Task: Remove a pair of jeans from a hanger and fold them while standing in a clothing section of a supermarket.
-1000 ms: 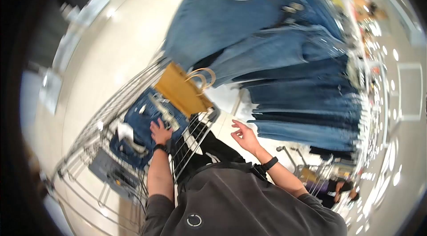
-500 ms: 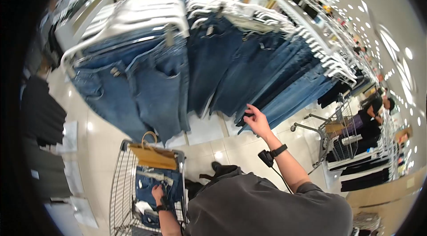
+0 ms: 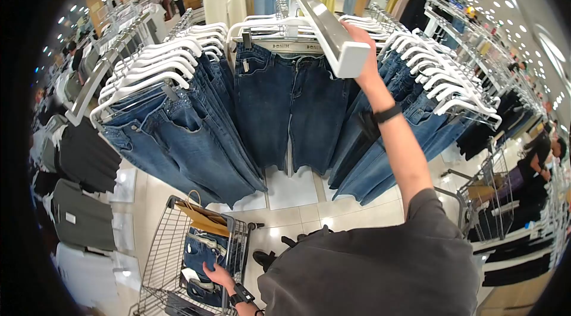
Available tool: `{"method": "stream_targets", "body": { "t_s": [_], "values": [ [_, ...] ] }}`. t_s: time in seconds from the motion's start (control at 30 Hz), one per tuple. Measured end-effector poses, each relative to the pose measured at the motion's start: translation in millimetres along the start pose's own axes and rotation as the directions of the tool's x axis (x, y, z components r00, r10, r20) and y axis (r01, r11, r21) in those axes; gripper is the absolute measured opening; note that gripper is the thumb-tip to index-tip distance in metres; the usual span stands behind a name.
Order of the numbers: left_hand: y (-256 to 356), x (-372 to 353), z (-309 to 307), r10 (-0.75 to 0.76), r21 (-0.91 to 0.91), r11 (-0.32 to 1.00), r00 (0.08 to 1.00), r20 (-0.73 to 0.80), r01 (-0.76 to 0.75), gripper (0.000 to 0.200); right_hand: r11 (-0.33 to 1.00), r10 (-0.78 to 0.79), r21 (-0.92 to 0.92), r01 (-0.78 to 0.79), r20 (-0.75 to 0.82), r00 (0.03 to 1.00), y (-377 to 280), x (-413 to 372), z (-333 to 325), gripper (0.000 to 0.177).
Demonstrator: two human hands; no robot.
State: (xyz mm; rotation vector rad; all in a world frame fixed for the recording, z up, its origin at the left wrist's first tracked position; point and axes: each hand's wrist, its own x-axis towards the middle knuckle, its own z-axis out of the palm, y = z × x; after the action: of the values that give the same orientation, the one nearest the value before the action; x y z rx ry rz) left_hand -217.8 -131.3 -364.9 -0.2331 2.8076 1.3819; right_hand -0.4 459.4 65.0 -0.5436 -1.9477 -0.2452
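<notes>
Two hands work well apart. The right hand (image 3: 365, 48) is raised to the rack rail (image 3: 318, 12) among white hangers (image 3: 440, 87). Its fingers are hidden behind the rail's end, so I cannot tell its grip. The left hand (image 3: 215, 273) lies, seemingly flat and spread, on folded jeans (image 3: 199, 250) in the cart (image 3: 156, 250), near a brown paper bag (image 3: 205, 221).

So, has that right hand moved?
Yes. The right hand went up: half a second ago it was down by the hems of the hanging jeans; now it is at the end of the rail above their hangers.
</notes>
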Motion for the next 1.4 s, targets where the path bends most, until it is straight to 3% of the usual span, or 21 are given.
{"method": "stream_targets", "body": {
  "t_s": [0.1, 0.2, 0.27, 0.3, 0.4, 0.5, 0.53, 0.7, 0.83, 0.9, 1.07, 1.2, 1.4],
  "values": [
    [12.5, -27.7, -13.7, 0.078, -0.022, 0.996, 0.990, -0.119, -0.081, 0.046, 0.974, -0.108, -0.180, 0.134, 0.144, 0.984, 21.4, 29.2, 27.2, 0.052],
    [15.3, -45.6, -25.2, 0.065, -0.058, 0.995, 0.978, -0.200, -0.078, 0.047, 0.973, 0.100, -0.231, 0.000, 0.422, 0.901, 27.6, 44.6, 47.8, 0.046],
    [1.0, -51.1, -28.8, 0.133, -0.010, 0.990, 0.963, -0.233, -0.139, 0.048, 0.978, 0.164, -0.180, -0.103, 0.365, 0.916, 29.2, 44.4, 52.8, 0.041],
    [4.6, -56.8, -32.5, 0.092, -0.043, 0.993, 0.964, -0.250, -0.106, 0.048, 0.975, 0.200, -0.156, -0.155, 0.333, 0.921, 30.9, 45.5, 52.7, 0.039],
    [16.1, -68.2, -48.0, -0.004, -0.091, 0.996, 0.962, -0.272, -0.021, 0.048, 0.967, 0.182, -0.213, -0.140, 0.192, 0.964, 32.2, 44.5, 46.5, 0.039],
    [4.4, -72.0, -53.7, 0.026, -0.128, 0.989, 0.950, -0.312, -0.069, 0.048, 0.971, 0.144, -0.207, -0.124, 0.087, 0.986, 39.5, 50.8, 30.4, 0.040],
    [11.6, -75.7, -60.4, 0.014, -0.062, 0.998, 0.958, -0.285, -0.033, 0.048, 0.963, 0.174, -0.226, -0.149, 0.095, 0.980, 39.4, 54.4, 19.7, 0.040],
    [9.9, -79.5, -51.2, 0.023, -0.074, 0.996, 0.971, -0.238, -0.042, 0.048, 0.927, 0.286, -0.277, -0.251, 0.092, 0.954, 38.2, 62.8, -39.3, 0.040],
    [19.3, -78.9, -33.9, 0.073, -0.121, 0.988, 0.982, -0.173, -0.095, 0.048, 0.871, 0.356, -0.373, -0.320, 0.031, 0.934, 19.7, 19.7, -70.4, 0.038],
    [27.1, -77.3, -27.5, 0.101, -0.139, 0.983, 0.986, -0.132, -0.119, 0.048, 0.869, 0.413, -0.324, -0.374, 0.060, 0.909, 0.3, 0.9, -90.4, 0.035],
    [41.7, -69.3, -13.7, 0.196, -0.134, 0.969, 0.975, -0.103, -0.209, 0.048, 0.943, 0.260, -0.205, -0.263, -0.041, 0.965, -34.8, -22.9, -123.6, 0.024],
    [58.4, -66.3, -4.9, 0.239, -0.148, 0.958, 0.969, -0.070, -0.247, 0.047, 0.992, 0.040, -0.118, -0.043, -0.035, 0.999, -61.3, -10.8, -135.5, 0.016],
    [58.7, -81.4, 6.8, 0.280, -0.152, 0.949, 0.960, 0.004, -0.276, 0.045, 0.997, -0.057, 0.064, 0.049, 0.137, 0.989, -84.4, -20.5, -116.6, 0.018]
  ]
}}
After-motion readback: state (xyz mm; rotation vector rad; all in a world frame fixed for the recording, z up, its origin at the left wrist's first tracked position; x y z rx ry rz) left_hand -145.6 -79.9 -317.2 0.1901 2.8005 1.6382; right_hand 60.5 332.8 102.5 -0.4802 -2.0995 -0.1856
